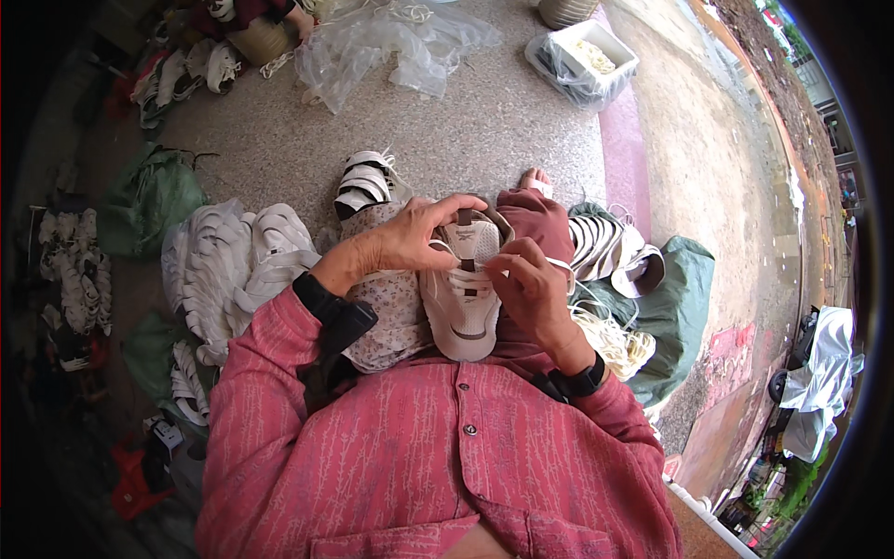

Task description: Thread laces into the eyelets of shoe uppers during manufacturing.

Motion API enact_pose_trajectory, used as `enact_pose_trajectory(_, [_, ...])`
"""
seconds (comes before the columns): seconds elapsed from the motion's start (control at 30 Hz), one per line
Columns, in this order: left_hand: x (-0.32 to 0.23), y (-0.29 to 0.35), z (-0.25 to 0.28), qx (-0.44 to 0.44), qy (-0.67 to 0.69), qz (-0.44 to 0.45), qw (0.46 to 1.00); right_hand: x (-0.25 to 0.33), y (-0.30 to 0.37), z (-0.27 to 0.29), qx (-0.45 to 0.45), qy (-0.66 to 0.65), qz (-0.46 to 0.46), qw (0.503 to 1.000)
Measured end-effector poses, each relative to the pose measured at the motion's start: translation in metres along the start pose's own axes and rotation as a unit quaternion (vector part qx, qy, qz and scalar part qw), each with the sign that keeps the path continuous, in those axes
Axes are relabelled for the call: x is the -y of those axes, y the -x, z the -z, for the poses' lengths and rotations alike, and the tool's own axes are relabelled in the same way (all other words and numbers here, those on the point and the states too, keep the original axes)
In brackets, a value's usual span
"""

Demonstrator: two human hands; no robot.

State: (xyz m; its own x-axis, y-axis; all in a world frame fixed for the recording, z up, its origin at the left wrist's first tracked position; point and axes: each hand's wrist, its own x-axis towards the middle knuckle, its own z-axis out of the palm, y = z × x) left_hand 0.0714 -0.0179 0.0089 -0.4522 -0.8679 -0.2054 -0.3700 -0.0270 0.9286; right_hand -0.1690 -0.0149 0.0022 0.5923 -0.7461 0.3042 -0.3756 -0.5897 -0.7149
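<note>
A white and beige shoe (468,340) rests on my lap with its toe toward my body. Its pale tongue (463,240) has a dark loop across it. My left hand (419,231) is closed round the left side of the opening, thumb beside the tongue and forefinger at the top edge. With thumb and fingertips pressed together, my right hand (537,296) pinches a white shoelace (559,264) by the eyelets. Part of this lace loops above my right knuckles. The fingers hide some of the eyelets.
White shoe uppers (219,270) lie heaped in plastic at left, near a green sack (149,200). At right are stacked uppers (596,244) and bundled laces (615,345) on green sacking (684,298). Farther off are a plastic sheet (400,47), a white tub (622,63) and another person's hand (303,22).
</note>
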Motion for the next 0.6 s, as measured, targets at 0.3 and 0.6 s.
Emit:
enact_pose_trajectory(0.3, [0.014, -0.004, -0.004, -0.002, 0.069, -0.034, 0.997, 0.000, -0.002, -0.004, 0.049, -0.056, 0.003, 0.997])
enact_pose_trajectory(0.6, [0.006, -0.004, 0.003, 0.038, 0.073, 0.013, 0.997, 0.001, -0.012, 0.009, 0.068, 0.087, 0.027, 0.994])
